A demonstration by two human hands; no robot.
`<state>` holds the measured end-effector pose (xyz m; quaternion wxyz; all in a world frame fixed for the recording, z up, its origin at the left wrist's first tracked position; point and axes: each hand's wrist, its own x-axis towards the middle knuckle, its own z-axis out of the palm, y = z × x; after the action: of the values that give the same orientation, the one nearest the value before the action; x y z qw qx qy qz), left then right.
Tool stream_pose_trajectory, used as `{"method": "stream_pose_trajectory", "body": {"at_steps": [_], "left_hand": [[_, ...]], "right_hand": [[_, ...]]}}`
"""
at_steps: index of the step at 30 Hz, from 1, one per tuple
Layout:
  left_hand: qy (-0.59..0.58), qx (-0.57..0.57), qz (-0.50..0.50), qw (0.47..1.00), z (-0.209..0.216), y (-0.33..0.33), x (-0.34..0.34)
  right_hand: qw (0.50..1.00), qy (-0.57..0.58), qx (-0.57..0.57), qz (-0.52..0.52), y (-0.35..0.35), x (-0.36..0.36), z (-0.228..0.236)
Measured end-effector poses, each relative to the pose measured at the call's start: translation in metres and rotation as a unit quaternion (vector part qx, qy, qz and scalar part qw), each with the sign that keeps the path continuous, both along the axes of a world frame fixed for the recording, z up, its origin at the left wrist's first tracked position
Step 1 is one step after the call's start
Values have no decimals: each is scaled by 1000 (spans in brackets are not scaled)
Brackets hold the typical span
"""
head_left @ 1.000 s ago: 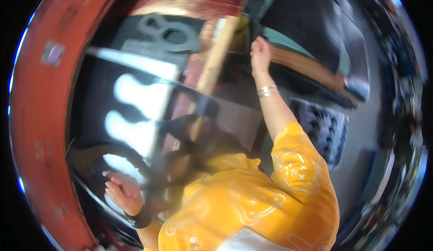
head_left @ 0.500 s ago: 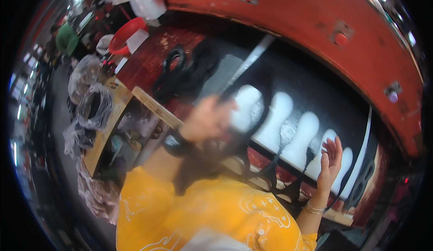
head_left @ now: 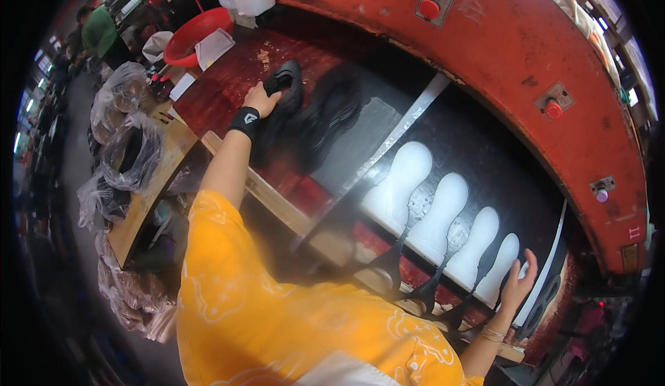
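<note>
My left hand (head_left: 260, 102), with a black wristband, reaches to the far left of the table. Its fingers close on the edge of a black piece with an elongated opening (head_left: 294, 84). Beside it lie blurred dark pieces (head_left: 336, 112). My right hand (head_left: 518, 282) is raised at the right with its fingers apart, holding nothing visible. It is nearest the row of white sole-shaped areas (head_left: 443, 213), which appear to be holes in a black sheet (head_left: 495, 157) over a white board. Black strips of this sheet (head_left: 391, 258) hang past the front edge.
A red machine beam (head_left: 485, 46) with buttons spans the far side. A silver strip (head_left: 405, 129) crosses the table, and black cut-out pieces (head_left: 544, 303) lie at the right. Plastic bags (head_left: 128, 150) and a red basin (head_left: 197, 36) stand at the left.
My left hand has swept from beside the white areas to the far left and onto the black piece. My right hand has moved slightly right and lower. The view has shifted.
</note>
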<state>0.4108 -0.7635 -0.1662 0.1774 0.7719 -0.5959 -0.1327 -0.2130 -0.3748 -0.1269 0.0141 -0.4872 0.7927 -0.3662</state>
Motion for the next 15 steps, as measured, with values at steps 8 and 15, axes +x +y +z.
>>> {"method": "stream_pose_trajectory", "body": {"at_steps": [8, 15], "left_hand": [[110, -320, -366, 867, 57, 15, -198], [-120, -108, -493, 855, 44, 96, -308]], "right_hand": [[943, 194, 220, -158, 23, -36, -21], [951, 170, 201, -165, 56, 9, -5]]}}
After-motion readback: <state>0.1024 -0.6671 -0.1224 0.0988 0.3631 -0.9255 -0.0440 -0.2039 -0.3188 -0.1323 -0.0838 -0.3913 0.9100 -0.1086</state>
